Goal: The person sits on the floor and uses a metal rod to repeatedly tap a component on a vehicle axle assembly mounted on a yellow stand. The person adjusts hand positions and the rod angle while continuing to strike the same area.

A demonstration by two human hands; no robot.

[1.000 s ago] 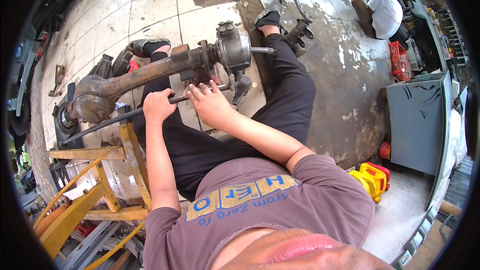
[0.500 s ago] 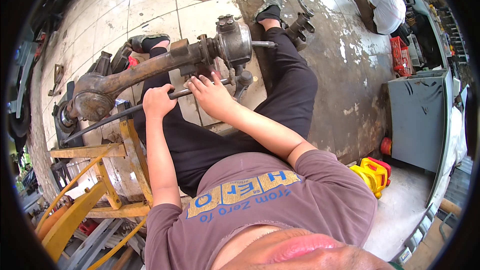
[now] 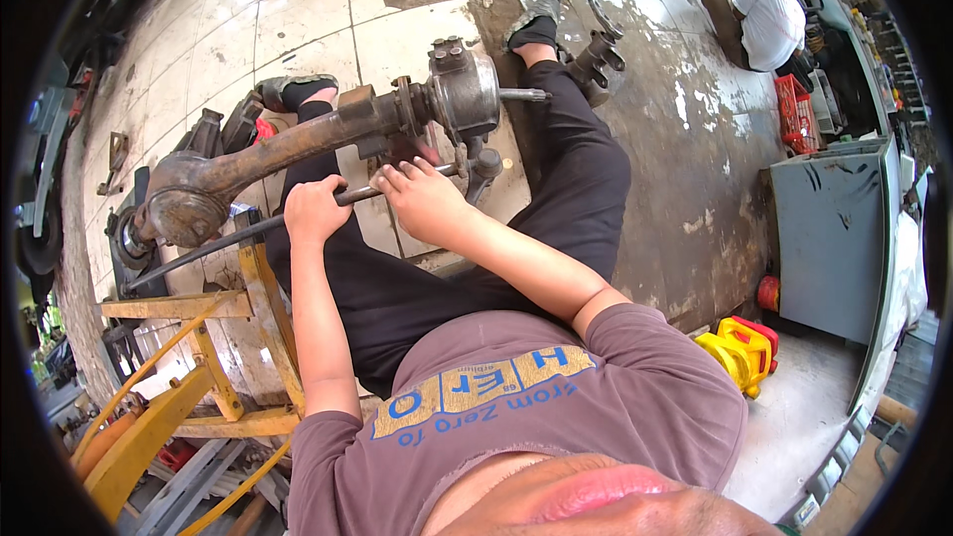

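A rusty vehicle axle lies across in front of me, with a thick hub end at its right and a round bulge toward its left. Along its near side runs a long dark tie rod, reaching a joint below the hub. My left hand is closed round the rod near its middle. Farther right, close to the joint, my right hand has its fingers bent over the same rod; its palm side is hidden.
My legs straddle the hub end. A yellow metal frame stands at the left, near the rod. Metal parts lie beyond my right foot. A grey cabinet, a red crate and a yellow container are at right. Another person crouches far right.
The fingers of my right hand have curled in closer over the rod. My left hand keeps its hold, and the axle lies in much the same place.
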